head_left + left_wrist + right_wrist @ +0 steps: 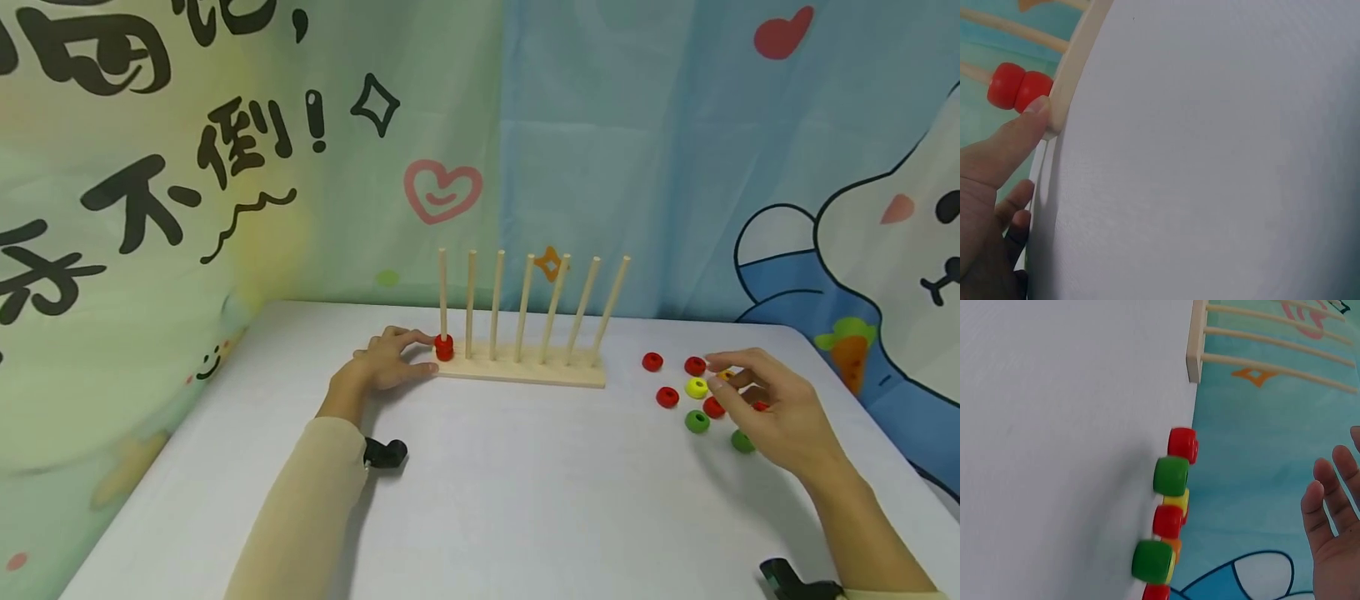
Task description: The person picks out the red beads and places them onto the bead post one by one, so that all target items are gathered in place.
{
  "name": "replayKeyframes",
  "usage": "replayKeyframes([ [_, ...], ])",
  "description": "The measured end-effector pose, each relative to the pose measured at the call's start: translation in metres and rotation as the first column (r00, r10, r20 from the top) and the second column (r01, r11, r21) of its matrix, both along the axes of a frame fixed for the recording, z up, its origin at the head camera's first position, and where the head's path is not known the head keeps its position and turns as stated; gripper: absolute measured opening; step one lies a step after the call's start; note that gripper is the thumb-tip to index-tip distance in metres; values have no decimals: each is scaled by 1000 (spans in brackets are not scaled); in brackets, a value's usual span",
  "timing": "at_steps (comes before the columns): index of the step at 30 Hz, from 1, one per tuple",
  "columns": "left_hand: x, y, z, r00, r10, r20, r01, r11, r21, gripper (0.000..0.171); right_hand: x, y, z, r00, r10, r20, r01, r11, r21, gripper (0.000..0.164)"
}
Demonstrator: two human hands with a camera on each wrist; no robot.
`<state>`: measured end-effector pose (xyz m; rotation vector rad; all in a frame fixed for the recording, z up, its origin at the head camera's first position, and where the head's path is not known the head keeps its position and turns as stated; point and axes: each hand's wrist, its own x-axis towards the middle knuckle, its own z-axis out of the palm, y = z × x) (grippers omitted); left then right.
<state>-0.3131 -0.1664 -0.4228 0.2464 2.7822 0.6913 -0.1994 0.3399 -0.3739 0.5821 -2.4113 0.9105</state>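
Standing near the twelve o'clock edge of the smooth white tabletop (525, 500), the pale wooden rack (517, 372) carries two glossy red beads (445, 353) on its nine o'clock peg (443, 283). The left hand (386, 362), unclenched, touches that end. Toward three o'clock, the right hand (783, 408), grasping nothing visible, hovers over rounded loose beads (694, 393). Open tabletop stretches toward six o'clock.

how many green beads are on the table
2. One green bead lies in front of a yellow bead; the other is partly behind the right hand, which may hide more.
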Motion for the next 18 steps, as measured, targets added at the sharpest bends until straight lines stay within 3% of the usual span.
replayKeyframes([
  [7, -1, -1, -1, 1000, -6, 3, 6, 1000, 10, 61, 3, 14, -2, 998, -49, 36, 50, 999, -17, 40],
  [18, 0, 0, -2, 1000, -1, -14, 1, 1000, 1, 60, 5, 31, -12, 992, -88, 92, 84, 996, 40, 38],
])
